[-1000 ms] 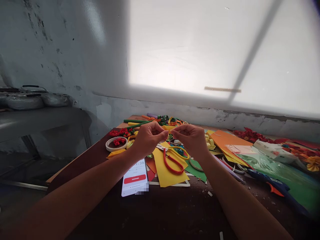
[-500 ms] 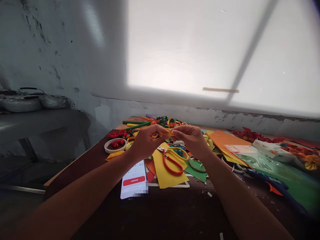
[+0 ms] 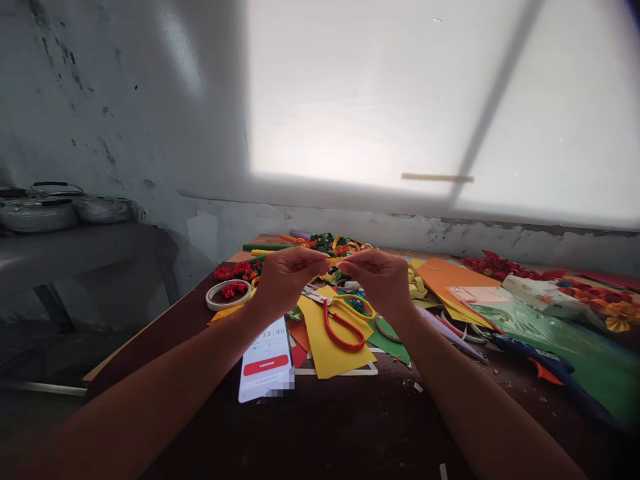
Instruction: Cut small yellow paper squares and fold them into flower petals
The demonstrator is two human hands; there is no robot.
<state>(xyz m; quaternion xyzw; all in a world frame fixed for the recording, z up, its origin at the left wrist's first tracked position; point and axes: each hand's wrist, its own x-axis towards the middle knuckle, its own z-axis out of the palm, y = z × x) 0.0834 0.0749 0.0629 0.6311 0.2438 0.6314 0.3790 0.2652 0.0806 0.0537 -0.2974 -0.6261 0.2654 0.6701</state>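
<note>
Above the crafts pile, my left hand (image 3: pixel 293 275) and my right hand (image 3: pixel 376 275) face each other, each with thumb and fingers pinched. Between their fingertips runs a small yellow-orange paper piece (image 3: pixel 333 262), mostly covered by the fingers. Below them lie scissors (image 3: pixel 344 330) with one red and one yellow handle, resting on a yellow paper sheet (image 3: pixel 333 360). Close to my left wrist is a phone (image 3: pixel 265 373) with a lit screen. A roll of white tape (image 3: pixel 213 297) with red paper flowers (image 3: pixel 234 289) inside it sits to the left.
Orange paper sheets (image 3: pixel 457 283), a clear plastic bag (image 3: pixel 530 327), a white packet (image 3: pixel 543 298) and a dark blue glue gun (image 3: pixel 533 353) lie to the right. Green rolled tubes (image 3: pixel 265 247) lie behind. Wrapped pots (image 3: pixel 40 215) stand on a side table at left.
My hands have drawn slightly apart, and less of the yellow-orange paper shows between them. The view has shifted a little. The scissors and phone stay in place on the table.
</note>
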